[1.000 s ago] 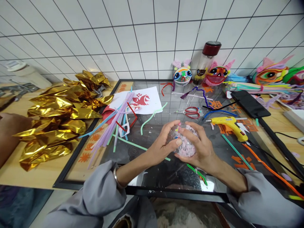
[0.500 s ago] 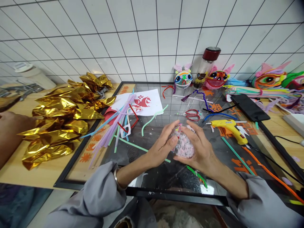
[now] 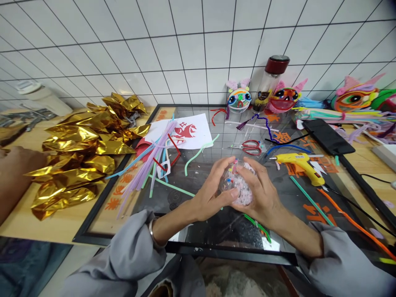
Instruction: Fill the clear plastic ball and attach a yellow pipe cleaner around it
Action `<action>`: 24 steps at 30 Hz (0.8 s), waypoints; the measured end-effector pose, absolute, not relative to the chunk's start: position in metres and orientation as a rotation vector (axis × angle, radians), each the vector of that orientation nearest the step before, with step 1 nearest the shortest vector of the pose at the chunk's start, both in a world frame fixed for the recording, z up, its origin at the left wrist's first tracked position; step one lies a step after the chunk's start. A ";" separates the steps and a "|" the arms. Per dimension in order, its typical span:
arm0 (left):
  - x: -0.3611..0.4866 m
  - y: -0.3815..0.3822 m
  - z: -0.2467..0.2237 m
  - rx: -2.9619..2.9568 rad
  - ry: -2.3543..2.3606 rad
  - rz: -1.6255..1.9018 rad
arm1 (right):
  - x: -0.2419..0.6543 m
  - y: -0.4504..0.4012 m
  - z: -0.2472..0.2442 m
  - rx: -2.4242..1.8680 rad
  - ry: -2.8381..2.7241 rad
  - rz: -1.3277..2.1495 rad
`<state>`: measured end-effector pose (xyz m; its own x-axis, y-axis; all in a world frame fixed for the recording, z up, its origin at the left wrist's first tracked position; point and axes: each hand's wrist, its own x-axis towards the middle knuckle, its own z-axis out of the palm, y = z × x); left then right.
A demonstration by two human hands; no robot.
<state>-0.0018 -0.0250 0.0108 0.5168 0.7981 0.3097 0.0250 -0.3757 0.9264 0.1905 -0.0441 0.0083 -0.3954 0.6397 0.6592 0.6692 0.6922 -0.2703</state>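
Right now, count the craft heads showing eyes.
3: white head, left of the bottle; pink head, right of it; orange head, farther right. The green piece at the right edge, cut off, may be another.

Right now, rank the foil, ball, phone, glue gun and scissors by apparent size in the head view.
Largest to smallest:
1. Foil
2. Phone, glue gun and ball: too alike to rank; the ball is partly covered and nearer the camera.
3. Scissors

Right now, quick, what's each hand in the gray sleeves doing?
Left hand: curled around the clear ball, holding it.
Right hand: holding the same ball.
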 end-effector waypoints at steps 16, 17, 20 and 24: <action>0.003 -0.025 0.004 1.763 0.723 1.114 | 0.189 -0.048 0.005 -0.958 -2.180 -0.068; 0.004 -0.024 0.003 1.719 0.735 1.124 | 0.190 -0.047 0.006 -0.948 -2.175 0.003; 0.004 -0.024 0.000 1.575 0.738 1.144 | 0.191 -0.045 0.008 -0.959 -2.099 0.192; 0.005 -0.024 -0.002 1.553 0.672 1.202 | 0.192 -0.045 0.008 -1.077 -1.965 0.395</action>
<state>0.0049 -0.0243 -0.0019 0.3469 0.8663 0.3595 -0.1474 -0.3282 0.9330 0.1919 -0.0451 0.0085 -0.2785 0.8057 0.5228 0.5412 0.5813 -0.6075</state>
